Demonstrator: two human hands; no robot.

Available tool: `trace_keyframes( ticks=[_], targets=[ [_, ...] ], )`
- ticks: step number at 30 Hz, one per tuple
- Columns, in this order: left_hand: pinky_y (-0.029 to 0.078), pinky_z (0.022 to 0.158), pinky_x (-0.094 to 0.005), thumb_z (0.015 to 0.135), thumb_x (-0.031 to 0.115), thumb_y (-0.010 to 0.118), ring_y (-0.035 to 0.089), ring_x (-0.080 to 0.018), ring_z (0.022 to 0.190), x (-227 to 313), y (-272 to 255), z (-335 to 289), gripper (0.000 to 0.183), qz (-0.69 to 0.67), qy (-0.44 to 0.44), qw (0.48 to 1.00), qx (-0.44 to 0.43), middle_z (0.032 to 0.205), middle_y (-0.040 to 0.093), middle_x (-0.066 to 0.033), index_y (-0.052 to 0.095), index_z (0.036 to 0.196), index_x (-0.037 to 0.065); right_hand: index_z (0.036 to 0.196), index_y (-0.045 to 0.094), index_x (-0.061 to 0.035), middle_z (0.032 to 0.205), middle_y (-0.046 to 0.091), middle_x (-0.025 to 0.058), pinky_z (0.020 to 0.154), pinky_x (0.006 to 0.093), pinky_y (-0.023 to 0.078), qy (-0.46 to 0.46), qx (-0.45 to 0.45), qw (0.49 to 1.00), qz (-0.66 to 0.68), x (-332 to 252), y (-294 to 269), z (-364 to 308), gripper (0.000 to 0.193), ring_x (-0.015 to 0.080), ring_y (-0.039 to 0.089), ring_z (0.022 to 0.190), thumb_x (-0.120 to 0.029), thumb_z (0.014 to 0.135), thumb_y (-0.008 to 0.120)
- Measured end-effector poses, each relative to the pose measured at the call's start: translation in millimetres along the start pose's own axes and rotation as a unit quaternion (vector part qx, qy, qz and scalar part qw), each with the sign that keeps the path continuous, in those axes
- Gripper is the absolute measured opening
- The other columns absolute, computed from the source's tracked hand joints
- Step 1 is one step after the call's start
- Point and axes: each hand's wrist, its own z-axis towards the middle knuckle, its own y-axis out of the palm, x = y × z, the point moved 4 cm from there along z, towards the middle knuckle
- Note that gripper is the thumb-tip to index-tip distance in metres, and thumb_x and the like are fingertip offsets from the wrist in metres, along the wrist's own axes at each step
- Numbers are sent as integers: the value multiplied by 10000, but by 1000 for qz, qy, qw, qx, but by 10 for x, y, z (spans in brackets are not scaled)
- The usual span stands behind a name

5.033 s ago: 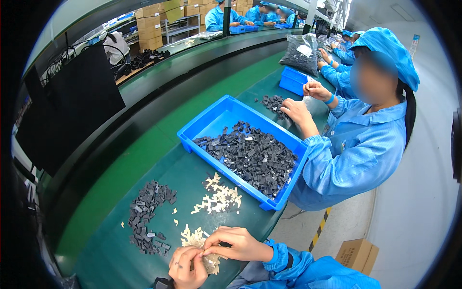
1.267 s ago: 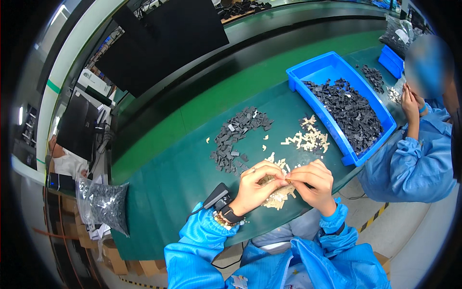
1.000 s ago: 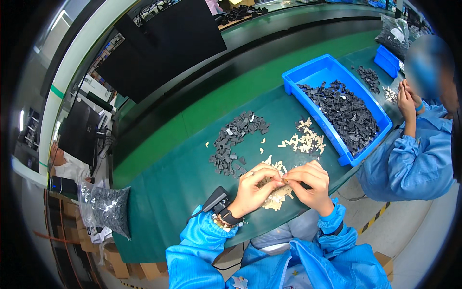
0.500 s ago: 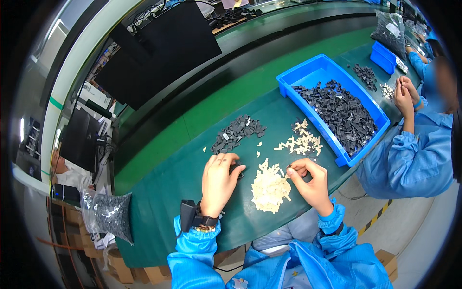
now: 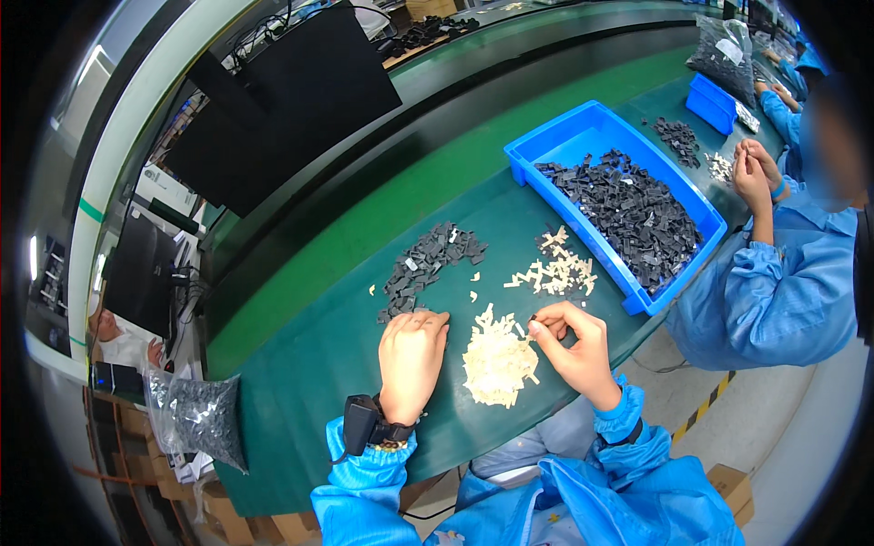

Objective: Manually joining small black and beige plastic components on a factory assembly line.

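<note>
My left hand [image 5: 412,362] rests back-up at the near end of a loose pile of small flat black pieces [image 5: 435,259]. Its fingers curl down out of sight and the thumb lies close against them, so what they hold is hidden. My right hand [image 5: 580,357] pinches a tiny dark piece [image 5: 533,319] between thumb and forefinger. That pinch is just beside the upper right of a heap of cream-coloured strips [image 5: 497,366]. Farther back, a looser scatter of cream pieces [image 5: 557,273] lies with a few dark ones among them.
A large blue bin [image 5: 569,211] of black pieces stands at the right on the green table mat [image 5: 300,400]. A clear bag [image 5: 205,419] of dark parts sits at the left edge. To the right, a co-worker's hands [image 5: 754,177] work near a small blue bin [image 5: 710,105].
My left hand has drawn its thumb and fingers closer together, covering the dark pieces that showed beside the thumb. My right hand keeps its pinch near the cream heap. The whole view has shifted slightly.
</note>
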Motion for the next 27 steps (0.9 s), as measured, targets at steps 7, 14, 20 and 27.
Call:
trace_keyframes(
  ticks=[7, 14, 20, 27],
  targets=[
    [549, 711, -281, 879, -27, 697, 686, -191, 848, 138, 86, 70, 203, -220, -4, 970, 100, 1017, 695, -91, 748, 1065, 36, 895, 692, -11, 750, 682, 25, 612, 242, 430, 5, -5, 1000, 0, 9, -2, -9, 53, 72, 561, 650, -48, 873, 723],
    [546, 794, -258, 915, -54, 662, 663, -141, 894, 328, 347, -72, 232, -609, -152, 778, -37, 1045, 697, -103, 724, 1137, -29, 912, 668, 3, 761, 654, 43, 567, 249, 429, -14, -24, 1000, 9, 27, -1, 4, 90, 79, 558, 620, -68, 893, 721],
    [538, 750, -252, 954, -42, 624, 643, -126, 811, 330, 393, -81, 211, -595, -116, 793, -60, 999, 668, -88, 715, 1143, -36, 950, 659, 15, 804, 664, 49, 613, 250, 468, 10, -77, 996, 42, 71, 39, 5, 99, 87, 591, 678, -58, 903, 707],
    [562, 921, -255, 911, -36, 687, 658, -149, 1033, 323, 476, -102, 262, -625, -137, 762, -105, 1120, 657, -93, 711, 1171, -17, 969, 650, 32, 947, 713, 76, 707, 256, 518, 18, -109, 992, 54, 105, 73, 6, 82, 94, 642, 788, -27, 919, 679]
  ],
)
